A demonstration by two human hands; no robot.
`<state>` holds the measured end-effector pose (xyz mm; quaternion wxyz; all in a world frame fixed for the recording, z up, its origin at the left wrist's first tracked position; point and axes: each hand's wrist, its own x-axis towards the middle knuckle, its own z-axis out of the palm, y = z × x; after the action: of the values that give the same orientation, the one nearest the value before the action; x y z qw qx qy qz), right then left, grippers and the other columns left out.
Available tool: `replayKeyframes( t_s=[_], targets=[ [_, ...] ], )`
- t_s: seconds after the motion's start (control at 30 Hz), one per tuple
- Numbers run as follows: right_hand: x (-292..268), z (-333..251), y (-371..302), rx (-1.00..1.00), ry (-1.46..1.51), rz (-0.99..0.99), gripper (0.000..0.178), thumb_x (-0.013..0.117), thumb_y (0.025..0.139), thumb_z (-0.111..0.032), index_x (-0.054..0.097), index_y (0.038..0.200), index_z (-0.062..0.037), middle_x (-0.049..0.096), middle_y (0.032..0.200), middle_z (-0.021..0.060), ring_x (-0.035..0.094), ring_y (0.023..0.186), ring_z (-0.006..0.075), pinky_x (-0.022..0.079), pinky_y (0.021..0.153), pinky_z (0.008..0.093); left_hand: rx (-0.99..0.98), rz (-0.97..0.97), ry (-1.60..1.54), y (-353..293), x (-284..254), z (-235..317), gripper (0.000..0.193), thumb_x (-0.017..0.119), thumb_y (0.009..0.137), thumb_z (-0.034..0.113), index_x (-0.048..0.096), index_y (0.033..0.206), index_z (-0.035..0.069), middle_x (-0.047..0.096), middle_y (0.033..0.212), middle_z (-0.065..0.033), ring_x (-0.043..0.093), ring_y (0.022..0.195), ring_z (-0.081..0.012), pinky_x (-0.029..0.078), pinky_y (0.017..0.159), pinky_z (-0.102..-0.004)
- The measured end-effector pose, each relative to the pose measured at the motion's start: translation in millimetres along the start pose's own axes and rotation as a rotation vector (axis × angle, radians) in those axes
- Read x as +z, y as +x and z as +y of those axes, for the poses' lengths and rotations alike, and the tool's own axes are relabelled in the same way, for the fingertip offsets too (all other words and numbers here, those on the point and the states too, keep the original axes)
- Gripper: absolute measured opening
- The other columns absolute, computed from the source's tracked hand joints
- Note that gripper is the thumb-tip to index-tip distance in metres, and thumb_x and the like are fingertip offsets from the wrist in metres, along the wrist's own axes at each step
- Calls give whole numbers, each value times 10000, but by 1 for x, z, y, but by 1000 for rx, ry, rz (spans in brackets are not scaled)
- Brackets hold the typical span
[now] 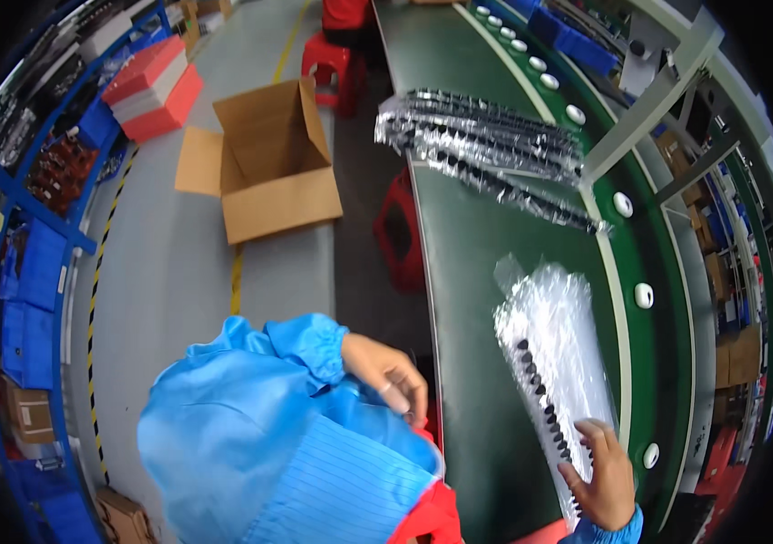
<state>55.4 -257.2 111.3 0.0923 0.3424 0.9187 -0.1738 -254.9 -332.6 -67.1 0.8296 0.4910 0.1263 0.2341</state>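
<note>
Clear plastic bag of small black parts (pixel 557 363) is lying on the green bench (pixel 468 272); right hand (pixel 606 479) is resting flat on its near end, not clenched. Left hand (pixel 388 374) is gripping blue fabric (pixel 259 426). Bag looks light, floppy, slippery: support both ends.

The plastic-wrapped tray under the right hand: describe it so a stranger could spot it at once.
Start at the long green workbench. At its near end, the right hand rests on a clear plastic-wrapped tray with a row of small black parts along one edge. Unlike the dark stack of wrapped trays farther up, it lies alone and looks mostly white.
</note>
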Motion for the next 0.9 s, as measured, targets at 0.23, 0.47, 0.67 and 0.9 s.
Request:
replayKeyframes(
  t_s=[0.23, 0.47, 0.67, 0.9],
  targets=[
    [-8, 6, 48, -139, -5, 181, 459, 666, 643, -7, 473, 1060, -21, 519, 1001, 156, 547, 825, 298, 452, 698, 346, -153, 421, -155, -4, 2, -76, 392, 481, 878, 317, 482, 1149, 33, 580, 1027, -101, 560, 827, -133, 468, 722, -251],
    [-7, -30, 121, -489, -7, 196, 426, 646, 668, 5, 481, 1060, -5, 504, 1071, 131, 530, 902, 274, 430, 752, 331, -50, 908, -121, -21, 29, -108, 414, 517, 848, 298, 473, 1147, 15, 593, 994, -112, 517, 697, -97, 476, 613, -221],
    [0, -65, 177, -664, -5, 107, 434, 657, 674, -20, 475, 1068, -9, 447, 1161, 172, 472, 1036, 364, 405, 862, 365, 130, 1063, -224, -42, 49, -136, 349, 493, 863, 287, 483, 1105, 36, 622, 940, -107, 571, 662, -104, 455, 603, -218],
    [29, -108, 281, -834, -132, 179, 518, 698, 667, -171, 470, 1115, -48, 407, 1229, 156, 412, 1097, 340, 335, 913, 391, 186, 1014, -419, -69, 26, -143, 357, 486, 873, 305, 470, 1130, 57, 619, 928, -137, 616, 723, -177, 480, 567, -246]
  ],
)
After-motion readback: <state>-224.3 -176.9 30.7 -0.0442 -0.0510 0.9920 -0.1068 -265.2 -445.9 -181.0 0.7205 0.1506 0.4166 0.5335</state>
